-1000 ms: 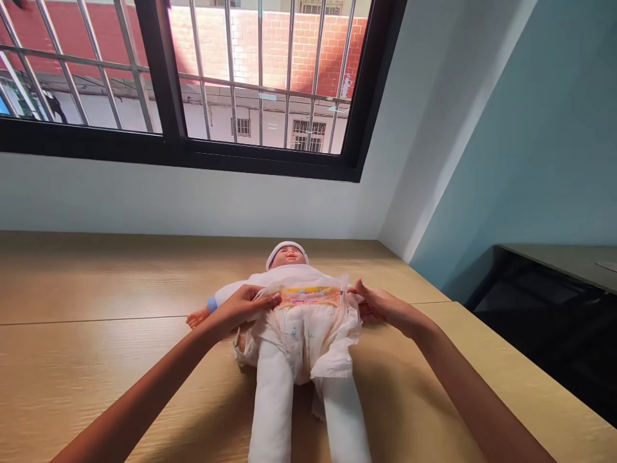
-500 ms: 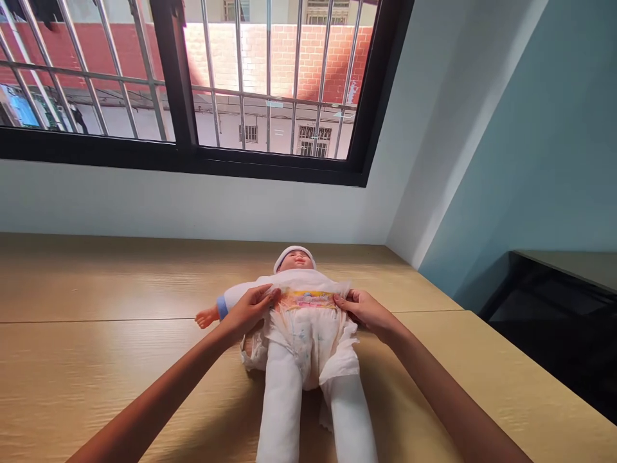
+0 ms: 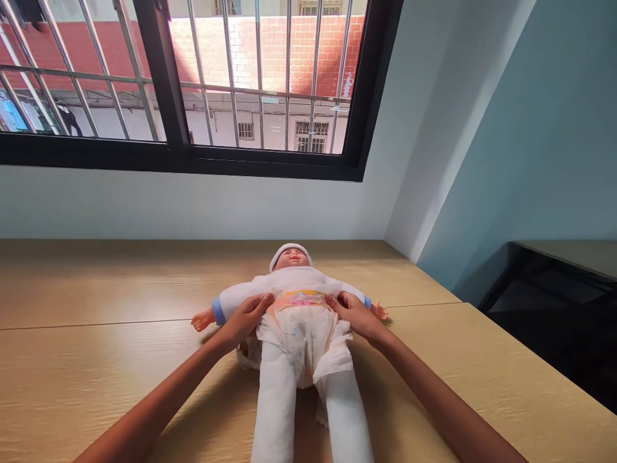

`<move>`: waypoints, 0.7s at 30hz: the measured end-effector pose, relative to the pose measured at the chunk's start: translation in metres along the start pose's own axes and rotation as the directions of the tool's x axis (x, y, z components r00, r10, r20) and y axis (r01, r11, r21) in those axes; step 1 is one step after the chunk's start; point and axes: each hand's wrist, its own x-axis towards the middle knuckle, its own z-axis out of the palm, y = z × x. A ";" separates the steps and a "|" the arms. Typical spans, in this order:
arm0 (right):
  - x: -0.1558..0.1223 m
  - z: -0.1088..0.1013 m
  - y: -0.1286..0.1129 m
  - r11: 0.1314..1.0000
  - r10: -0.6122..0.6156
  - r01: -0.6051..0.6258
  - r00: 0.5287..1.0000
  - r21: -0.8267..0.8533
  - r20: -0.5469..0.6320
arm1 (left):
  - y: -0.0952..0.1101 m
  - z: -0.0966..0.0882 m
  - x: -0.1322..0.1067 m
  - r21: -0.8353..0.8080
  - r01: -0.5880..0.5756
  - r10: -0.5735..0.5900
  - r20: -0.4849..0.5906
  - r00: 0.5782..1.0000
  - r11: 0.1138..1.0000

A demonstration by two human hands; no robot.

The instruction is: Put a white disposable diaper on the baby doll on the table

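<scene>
A baby doll [image 3: 299, 278] in a white cap and white clothes with blue cuffs lies on its back, legs toward me. Around its hips is a white disposable diaper [image 3: 304, 334] with a colourful printed band at the waist. My left hand [image 3: 248, 315] is closed on the diaper's upper edge at the left, thumb on top. At the opposite end of the waistband, my right hand [image 3: 357, 314] pinches the diaper's edge. On the left, part of the diaper's back hangs loose beside the hip. My fingertips are partly hidden by the diaper and the doll.
The doll lies on a light wooden table [image 3: 120, 379], which meets the wall below a barred window [image 3: 270, 164]. A seam crosses the tabletop. At the right stands a dark piece of furniture [image 3: 554, 302] beyond the table's slanting edge.
My right hand has moved slightly inward and presses the diaper's side closer to the body; the doll's hand on the right now shows. My left hand keeps its hold. The view has shifted slightly.
</scene>
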 end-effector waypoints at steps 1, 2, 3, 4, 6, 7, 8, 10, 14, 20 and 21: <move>0.000 0.002 0.002 0.999 -0.028 0.027 0.999 -0.032 -0.028 | -0.002 0.001 0.000 0.008 -0.015 0.015 -0.011 1.000 1.000; 0.000 0.004 0.004 0.996 -0.058 0.054 0.997 -0.065 -0.054 | -0.004 0.001 0.001 0.015 -0.033 0.033 -0.020 0.999 0.999; 0.000 0.006 0.005 0.992 -0.086 0.079 0.993 -0.098 -0.076 | -0.006 0.002 0.001 0.022 -0.051 0.052 -0.026 0.998 0.998; -0.001 0.008 0.007 0.987 -0.110 0.097 0.989 -0.129 -0.094 | -0.008 0.004 0.001 0.030 -0.070 0.071 -0.028 0.997 0.997; -0.002 0.009 0.008 0.976 -0.141 0.118 0.983 -0.184 -0.115 | -0.010 0.005 0.000 0.046 -0.104 0.106 -0.025 0.994 0.993; -0.003 0.010 0.008 0.971 -0.150 0.124 0.981 -0.206 -0.119 | -0.011 0.006 0.000 0.053 -0.119 0.120 -0.021 0.993 0.992; -0.004 0.010 0.007 0.966 -0.158 0.128 0.980 -0.224 -0.120 | -0.011 0.007 0.000 0.060 -0.130 0.131 -0.016 0.991 0.990; -0.004 0.009 0.006 0.958 -0.170 0.136 0.978 -0.253 -0.117 | -0.012 0.007 0.000 0.070 -0.145 0.146 -0.010 0.989 0.987; -0.003 0.004 0.008 0.946 -0.186 0.143 0.975 -0.292 -0.124 | -0.012 0.006 0.000 0.078 -0.155 0.156 -0.006 0.988 0.985; 0.002 -0.018 0.017 0.945 -0.144 0.080 0.972 -0.318 -0.184 | -0.012 0.002 0.001 0.057 -0.141 0.139 0.031 0.990 0.988; 0.002 -0.024 0.015 0.947 -0.133 0.070 0.974 -0.314 -0.182 | -0.010 0.001 0.001 0.051 -0.133 0.131 0.043 0.991 0.990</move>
